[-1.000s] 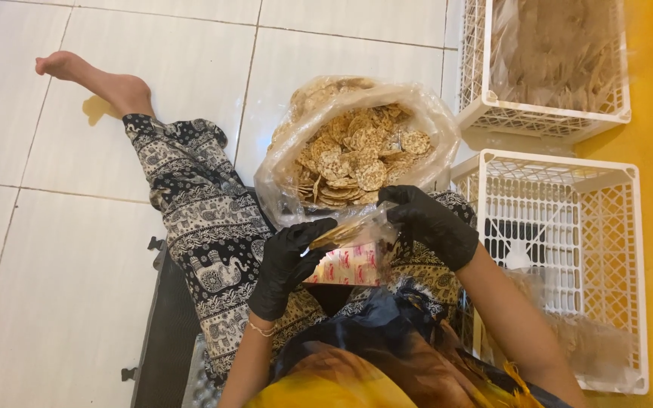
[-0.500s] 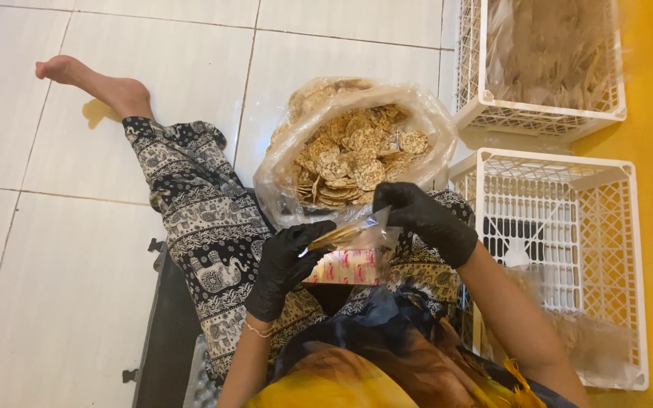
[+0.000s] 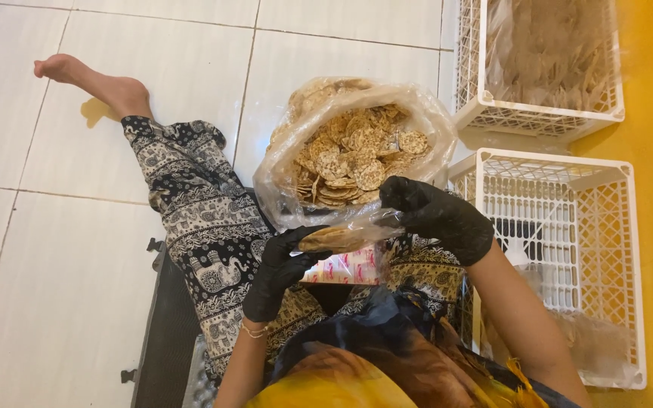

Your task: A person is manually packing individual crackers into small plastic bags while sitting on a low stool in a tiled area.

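Stack of round, bumpy crackers (image 3: 332,239) inside a thin clear pouch (image 3: 364,227), long axis lying left-to-right over the lap. Black-gloved left hand (image 3: 280,268) pinches the stack; right hand (image 3: 437,215) grips the pouch's crinkled mouth.

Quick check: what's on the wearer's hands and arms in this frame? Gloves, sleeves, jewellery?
Both hands wear black, slightly glossy disposable-type gloves that end at the wrist: left hand, right hand. No sleeves cover the forearms. A thin beaded bracelet sits on the left wrist just below the glove cuff. No watch or markings visible.
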